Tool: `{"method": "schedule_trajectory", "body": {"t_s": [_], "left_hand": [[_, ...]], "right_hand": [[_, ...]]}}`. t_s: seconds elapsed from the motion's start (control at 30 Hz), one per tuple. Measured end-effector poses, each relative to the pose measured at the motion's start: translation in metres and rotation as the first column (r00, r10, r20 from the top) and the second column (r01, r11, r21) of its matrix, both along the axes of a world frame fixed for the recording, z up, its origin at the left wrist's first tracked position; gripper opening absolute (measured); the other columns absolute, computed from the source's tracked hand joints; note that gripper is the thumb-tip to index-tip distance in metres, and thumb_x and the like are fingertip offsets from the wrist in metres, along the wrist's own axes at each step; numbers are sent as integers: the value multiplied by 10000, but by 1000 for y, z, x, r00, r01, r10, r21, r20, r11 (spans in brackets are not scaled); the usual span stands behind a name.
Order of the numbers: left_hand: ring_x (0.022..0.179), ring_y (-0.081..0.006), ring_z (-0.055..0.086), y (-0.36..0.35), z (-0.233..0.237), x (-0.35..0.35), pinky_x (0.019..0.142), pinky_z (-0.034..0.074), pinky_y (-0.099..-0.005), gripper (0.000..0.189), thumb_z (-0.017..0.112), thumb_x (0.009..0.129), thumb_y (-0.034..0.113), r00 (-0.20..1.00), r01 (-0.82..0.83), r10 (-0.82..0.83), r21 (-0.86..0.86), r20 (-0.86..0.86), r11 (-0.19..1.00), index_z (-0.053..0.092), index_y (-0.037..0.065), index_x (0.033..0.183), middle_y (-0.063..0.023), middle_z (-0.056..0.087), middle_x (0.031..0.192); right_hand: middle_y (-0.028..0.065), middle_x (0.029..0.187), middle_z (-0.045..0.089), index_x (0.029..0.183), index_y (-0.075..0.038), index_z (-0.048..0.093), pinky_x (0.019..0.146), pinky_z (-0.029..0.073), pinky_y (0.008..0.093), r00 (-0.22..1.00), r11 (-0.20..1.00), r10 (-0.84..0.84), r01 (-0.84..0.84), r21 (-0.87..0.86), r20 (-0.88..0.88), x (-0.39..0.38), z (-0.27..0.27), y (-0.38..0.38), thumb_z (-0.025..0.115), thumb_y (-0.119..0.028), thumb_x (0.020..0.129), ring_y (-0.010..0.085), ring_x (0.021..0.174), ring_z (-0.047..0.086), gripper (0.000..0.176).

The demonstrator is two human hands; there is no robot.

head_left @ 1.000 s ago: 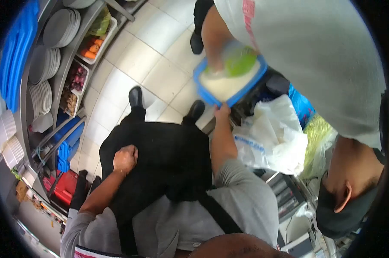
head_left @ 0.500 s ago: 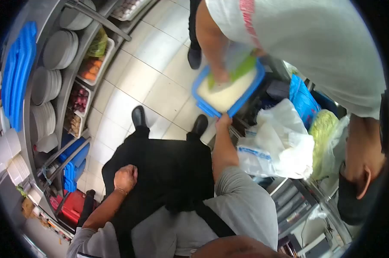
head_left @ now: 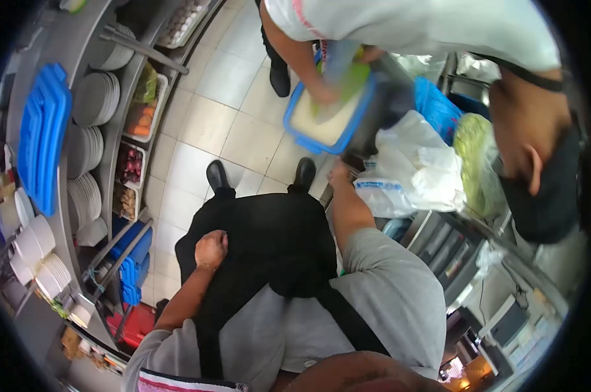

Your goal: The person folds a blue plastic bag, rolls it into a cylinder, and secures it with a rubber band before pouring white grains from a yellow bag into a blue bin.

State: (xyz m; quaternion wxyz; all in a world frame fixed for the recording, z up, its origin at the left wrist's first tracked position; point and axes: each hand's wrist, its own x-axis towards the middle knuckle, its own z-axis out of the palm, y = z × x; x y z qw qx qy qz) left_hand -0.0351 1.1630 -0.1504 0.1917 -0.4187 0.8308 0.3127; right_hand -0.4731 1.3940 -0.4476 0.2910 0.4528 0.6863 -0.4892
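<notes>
My left hand (head_left: 212,248) is closed in a loose fist in front of my black apron (head_left: 269,228); nothing shows in it. My right hand (head_left: 339,175) is stretched forward beside a metal counter edge, left of a white plastic bag (head_left: 416,166). Its fingers are blurred and partly hidden. Just beyond that hand is a blue-rimmed tub (head_left: 300,138) with pale contents, a small gap away from it. Another person's hand (head_left: 323,93) is over the tub, by a blurred green thing (head_left: 355,81).
Shelves on the left hold stacked plates (head_left: 96,98), blue lids (head_left: 44,140), and bins with carrots (head_left: 142,121) and red onions (head_left: 131,164). The co-worker (head_left: 413,26) leans in at upper right. A bagged green vegetable (head_left: 475,153) lies on the right. Tiled floor (head_left: 204,117) runs ahead.
My right hand was at the tub's near edge and is now apart from it. The tub and the co-worker's hand have shifted left in view. My left hand stays closed.
</notes>
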Motion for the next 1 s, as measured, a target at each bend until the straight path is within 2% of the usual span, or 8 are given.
{"method": "schedule_trajectory", "body": {"t_s": [0.1,0.17,0.3,0.4,0.53,0.77,0.93,1.0], "left_hand": [[934,-381,737,-4,8,0,837,587,-500,160,681,969,230,997,49,-48,10,-66,999,752,88,991,-153,766,982],[930,-385,735,-14,7,6,833,585,-500,169,678,972,241,987,16,-18,-16,-162,1000,753,90,989,-152,766,991],[911,-397,735,-62,23,10,817,582,-501,206,708,959,279,987,9,-16,-44,-162,999,748,78,955,-171,766,958],[869,-417,734,-110,44,20,800,581,-498,240,731,933,290,965,-145,119,-98,-232,984,752,51,930,-197,761,902],[845,-441,733,-196,51,74,782,569,-504,290,735,898,288,954,-177,145,-102,-264,979,770,2,935,-225,754,874],[822,-412,748,-201,96,140,771,562,-485,302,703,892,281,930,-365,351,-180,-105,913,766,-14,903,-261,732,831],[714,-327,727,-120,47,202,708,531,-477,321,704,887,268,822,-564,564,-254,-83,785,737,-51,867,-253,698,743],[705,-316,718,-73,52,216,702,526,-477,324,703,889,267,769,-613,639,-255,28,748,732,-54,861,-251,693,736]], "right_hand": [[192,1059,710,1255,-31,657,797,564,493,946,923,325,-315,219,-10,40,61,3,752,-324,911,354,955,705,462],[227,1124,718,1279,-46,648,958,538,506,259,320,946,-849,420,-195,57,131,-4,779,-364,899,389,1083,696,512],[190,1169,705,1327,-68,662,971,539,474,-330,-190,898,-888,420,-291,84,271,-15,762,-283,911,383,1097,678,479],[186,1162,706,1311,-64,671,930,548,478,-224,-87,936,-895,438,-273,108,330,-24,766,-283,915,394,1042,687,462],[245,1284,675,1371,-31,596,1017,522,474,149,530,786,-662,530,-599,72,419,-106,738,-289,941,430,1208,641,521],[279,1570,461,1633,-60,300,1132,456,526,5,590,749,-461,663,-663,-46,496,-273,886,-446,797,440,1425,492,1091],[286,1725,171,1712,-114,33,1131,392,683,333,738,674,-332,587,-659,-103,480,-355,962,-567,658,499,1504,364,1476],[308,1611,424,1643,-106,328,1106,449,627,333,765,643,-243,596,-690,-138,463,-364,872,-525,798,476,1416,509,1088]]}}
